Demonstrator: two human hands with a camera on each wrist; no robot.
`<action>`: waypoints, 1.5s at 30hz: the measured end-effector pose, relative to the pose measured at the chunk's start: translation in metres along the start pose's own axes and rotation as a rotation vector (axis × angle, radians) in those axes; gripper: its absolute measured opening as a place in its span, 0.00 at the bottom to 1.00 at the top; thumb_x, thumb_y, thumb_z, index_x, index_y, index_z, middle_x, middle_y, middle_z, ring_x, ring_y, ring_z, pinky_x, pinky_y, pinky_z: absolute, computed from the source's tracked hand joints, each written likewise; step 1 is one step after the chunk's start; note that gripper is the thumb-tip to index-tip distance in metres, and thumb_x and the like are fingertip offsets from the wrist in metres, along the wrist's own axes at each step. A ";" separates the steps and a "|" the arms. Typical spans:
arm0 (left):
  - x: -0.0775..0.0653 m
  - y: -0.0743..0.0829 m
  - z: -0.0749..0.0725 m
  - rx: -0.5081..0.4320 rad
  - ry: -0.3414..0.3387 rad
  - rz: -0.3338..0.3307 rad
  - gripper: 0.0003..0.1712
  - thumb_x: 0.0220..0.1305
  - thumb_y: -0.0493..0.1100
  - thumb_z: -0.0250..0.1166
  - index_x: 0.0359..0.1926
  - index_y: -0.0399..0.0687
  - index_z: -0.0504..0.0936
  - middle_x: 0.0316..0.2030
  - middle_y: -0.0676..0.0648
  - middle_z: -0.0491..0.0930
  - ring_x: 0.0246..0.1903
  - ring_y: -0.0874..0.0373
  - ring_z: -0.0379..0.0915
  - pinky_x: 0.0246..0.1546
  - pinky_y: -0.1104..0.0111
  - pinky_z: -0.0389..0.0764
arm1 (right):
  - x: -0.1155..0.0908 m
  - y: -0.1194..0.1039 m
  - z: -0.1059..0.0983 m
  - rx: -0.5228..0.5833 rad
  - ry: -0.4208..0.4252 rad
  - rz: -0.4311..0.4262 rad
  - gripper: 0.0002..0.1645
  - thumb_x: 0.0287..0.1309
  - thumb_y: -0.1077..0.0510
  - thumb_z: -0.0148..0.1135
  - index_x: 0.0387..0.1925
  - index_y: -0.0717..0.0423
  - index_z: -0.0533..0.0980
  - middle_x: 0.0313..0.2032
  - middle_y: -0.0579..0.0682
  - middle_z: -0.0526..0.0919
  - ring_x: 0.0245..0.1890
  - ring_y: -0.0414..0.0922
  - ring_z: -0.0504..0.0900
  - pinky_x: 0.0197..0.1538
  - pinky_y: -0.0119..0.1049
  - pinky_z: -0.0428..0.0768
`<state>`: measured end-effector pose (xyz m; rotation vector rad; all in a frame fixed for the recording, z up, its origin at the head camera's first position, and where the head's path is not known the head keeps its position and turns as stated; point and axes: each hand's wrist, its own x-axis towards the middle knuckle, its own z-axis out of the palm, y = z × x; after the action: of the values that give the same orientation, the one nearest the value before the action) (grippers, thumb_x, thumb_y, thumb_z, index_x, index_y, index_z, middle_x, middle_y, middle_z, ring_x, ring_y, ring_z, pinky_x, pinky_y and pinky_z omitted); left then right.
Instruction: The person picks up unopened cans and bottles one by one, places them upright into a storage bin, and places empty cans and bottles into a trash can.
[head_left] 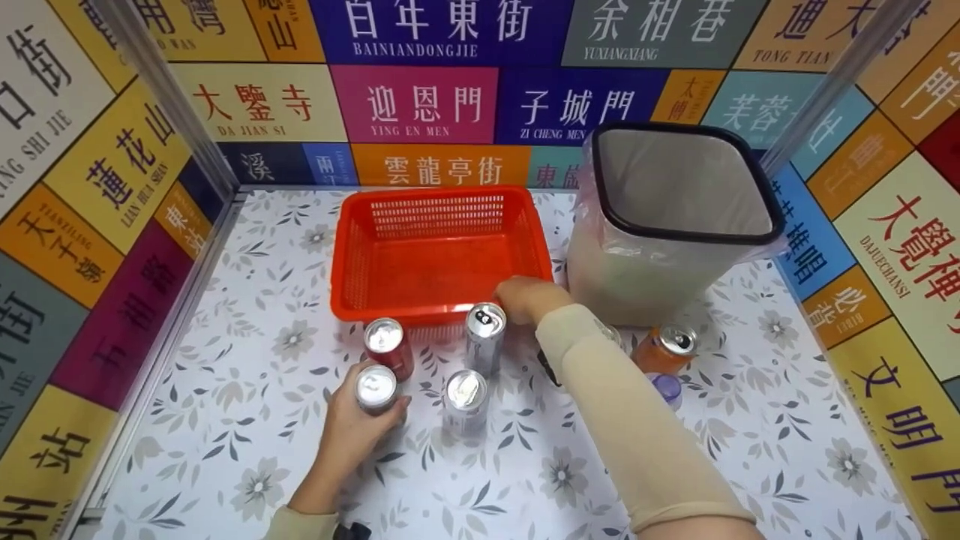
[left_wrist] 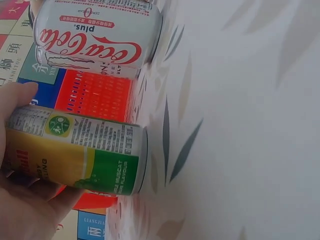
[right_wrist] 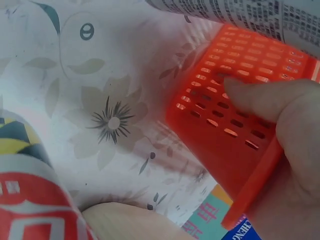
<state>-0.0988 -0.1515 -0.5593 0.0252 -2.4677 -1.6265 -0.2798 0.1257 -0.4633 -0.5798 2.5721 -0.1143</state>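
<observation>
My left hand (head_left: 346, 421) grips a gold and green drink can (left_wrist: 75, 150), its silver top (head_left: 376, 385) facing up in the head view. Just beyond it a red can (head_left: 390, 349) stands by the basket's front. A silver can (head_left: 484, 349) and a white Coca-Cola can (left_wrist: 95, 35) are to the right of that hand; the white one shows its print in the left wrist view. My right hand (head_left: 529, 296) holds the front right corner of a red plastic basket (head_left: 442, 309), with the thumb (right_wrist: 255, 97) against its perforated outer wall.
A lined waste bin (head_left: 637, 277) with a black rim stands right of the basket. Near its foot are an orange can (head_left: 664, 349) and a purple-capped item (head_left: 666, 388), partly behind my right sleeve (head_left: 637, 420). Printed panels (head_left: 420, 105) wall in the flower-patterned tabletop (head_left: 292, 337).
</observation>
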 end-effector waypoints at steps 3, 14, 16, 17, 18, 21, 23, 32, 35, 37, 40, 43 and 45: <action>0.000 -0.001 0.001 -0.016 0.017 -0.006 0.39 0.51 0.33 0.83 0.64 0.36 0.77 0.56 0.39 0.84 0.57 0.46 0.80 0.64 0.49 0.75 | 0.003 -0.003 0.003 -0.028 0.021 -0.012 0.13 0.69 0.64 0.56 0.45 0.56 0.86 0.48 0.57 0.87 0.47 0.55 0.82 0.59 0.50 0.82; -0.001 0.000 0.001 -0.044 0.056 -0.028 0.34 0.51 0.31 0.80 0.60 0.37 0.78 0.52 0.41 0.85 0.54 0.50 0.79 0.61 0.53 0.77 | 0.013 -0.003 0.008 -0.075 0.063 -0.041 0.13 0.68 0.64 0.58 0.46 0.61 0.86 0.48 0.60 0.87 0.48 0.57 0.82 0.62 0.49 0.81; 0.000 0.000 0.003 -0.060 0.060 -0.029 0.34 0.51 0.30 0.80 0.60 0.37 0.79 0.52 0.42 0.85 0.54 0.50 0.79 0.62 0.54 0.76 | 0.013 -0.001 0.008 -0.067 0.075 -0.035 0.12 0.68 0.63 0.58 0.45 0.61 0.86 0.47 0.60 0.87 0.47 0.57 0.82 0.61 0.49 0.82; 0.000 0.000 0.004 -0.068 0.061 -0.033 0.34 0.51 0.30 0.80 0.61 0.37 0.79 0.52 0.42 0.85 0.55 0.51 0.79 0.62 0.54 0.76 | 0.012 0.000 0.008 -0.065 0.083 -0.035 0.12 0.68 0.63 0.58 0.44 0.60 0.86 0.46 0.60 0.87 0.47 0.57 0.82 0.61 0.49 0.82; 0.000 0.000 0.005 -0.074 0.061 -0.039 0.34 0.51 0.30 0.80 0.61 0.38 0.79 0.53 0.42 0.85 0.55 0.51 0.79 0.62 0.55 0.76 | 0.012 0.002 0.008 -0.062 0.089 -0.037 0.12 0.68 0.63 0.58 0.43 0.60 0.86 0.46 0.59 0.87 0.46 0.57 0.82 0.60 0.49 0.82; -0.003 0.001 0.010 -0.109 0.054 -0.077 0.34 0.53 0.31 0.79 0.62 0.38 0.80 0.54 0.43 0.85 0.56 0.52 0.78 0.64 0.57 0.75 | 0.010 0.005 0.010 -0.079 0.103 -0.056 0.11 0.67 0.65 0.58 0.41 0.61 0.86 0.43 0.60 0.88 0.45 0.57 0.83 0.59 0.49 0.83; -0.005 0.002 0.012 -0.129 0.051 -0.106 0.33 0.54 0.31 0.79 0.62 0.39 0.80 0.55 0.43 0.84 0.56 0.52 0.78 0.64 0.58 0.74 | 0.009 0.006 0.013 -0.085 0.114 -0.072 0.11 0.66 0.66 0.58 0.39 0.62 0.86 0.42 0.61 0.88 0.44 0.58 0.84 0.58 0.50 0.83; -0.008 0.005 0.017 -0.184 0.119 -0.158 0.33 0.49 0.26 0.76 0.59 0.36 0.81 0.54 0.40 0.84 0.57 0.49 0.77 0.67 0.56 0.71 | 0.013 0.005 0.019 -0.072 0.115 -0.077 0.11 0.68 0.65 0.58 0.42 0.61 0.86 0.44 0.61 0.88 0.45 0.58 0.83 0.60 0.50 0.82; -0.006 0.005 0.018 -0.193 0.117 -0.150 0.31 0.49 0.25 0.75 0.58 0.36 0.82 0.53 0.41 0.85 0.57 0.49 0.77 0.66 0.58 0.71 | 0.014 0.005 0.017 -0.085 0.113 -0.076 0.11 0.66 0.66 0.58 0.41 0.62 0.87 0.43 0.61 0.88 0.44 0.58 0.83 0.59 0.50 0.83; -0.005 0.006 0.018 -0.195 0.120 -0.145 0.31 0.49 0.25 0.75 0.58 0.36 0.82 0.51 0.41 0.85 0.56 0.50 0.77 0.65 0.59 0.72 | 0.014 0.006 0.016 -0.083 0.114 -0.078 0.11 0.66 0.67 0.58 0.40 0.61 0.87 0.42 0.60 0.88 0.44 0.57 0.83 0.58 0.50 0.83; -0.004 0.006 0.018 -0.201 0.123 -0.145 0.32 0.49 0.24 0.75 0.58 0.35 0.82 0.51 0.40 0.85 0.56 0.49 0.78 0.65 0.59 0.71 | 0.015 0.007 0.015 -0.076 0.116 -0.087 0.10 0.65 0.67 0.58 0.39 0.61 0.86 0.41 0.60 0.87 0.43 0.57 0.82 0.57 0.50 0.83; -0.004 0.006 0.018 -0.209 0.122 -0.149 0.33 0.49 0.25 0.76 0.59 0.35 0.81 0.52 0.40 0.85 0.56 0.49 0.78 0.66 0.58 0.71 | 0.015 0.008 0.015 -0.070 0.129 -0.095 0.10 0.65 0.66 0.59 0.38 0.61 0.86 0.41 0.60 0.88 0.43 0.57 0.83 0.57 0.50 0.83; -0.004 0.006 0.019 -0.226 0.124 -0.150 0.32 0.49 0.25 0.76 0.59 0.34 0.81 0.51 0.39 0.86 0.56 0.49 0.78 0.67 0.58 0.70 | 0.016 0.009 0.015 -0.066 0.143 -0.105 0.10 0.64 0.66 0.59 0.37 0.61 0.86 0.40 0.60 0.88 0.43 0.57 0.83 0.56 0.50 0.83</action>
<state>-0.0974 -0.1317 -0.5615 0.2777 -2.2252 -1.8936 -0.2879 0.1272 -0.4854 -0.7570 2.6910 -0.1106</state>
